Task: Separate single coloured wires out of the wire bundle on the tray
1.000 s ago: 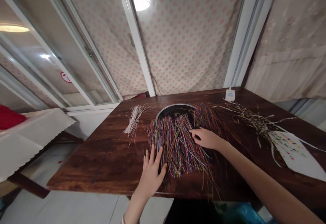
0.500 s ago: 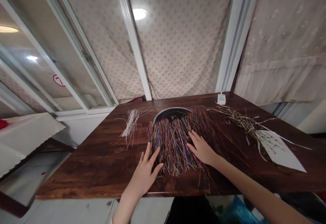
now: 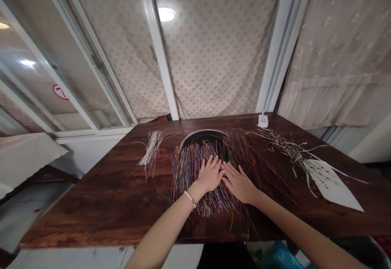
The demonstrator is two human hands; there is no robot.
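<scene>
Pale fabric with pink dots [image 3: 214, 61] hangs behind white-framed glass panels [image 3: 157, 53], beyond a dark brown wooden table [image 3: 113, 208]. At the middle of the tabletop, toward the near edge, lies a broad, dense layer of thin multicoloured strands [image 3: 185, 171], its far end overlapping a dark round dish with a pale grey rim [image 3: 187, 137]. Looser reddish-brown strands [image 3: 259, 155] fan out to its right; farther right, a bundle of dark-and-white speckled strips [image 3: 285, 143] reaches a white sheet with coloured dots [image 3: 339, 189]. On the left, apart from the layer, sits a bunch of fine white strands [image 3: 152, 148]. The person's left hand [image 3: 210, 174] and right hand [image 3: 240, 182] lie palm down over the multicoloured layer, fingers extended and gripping nothing, fingertips close together; whether they touch cannot be told. A white beaded bracelet [image 3: 190, 199] circles the left wrist.
</scene>
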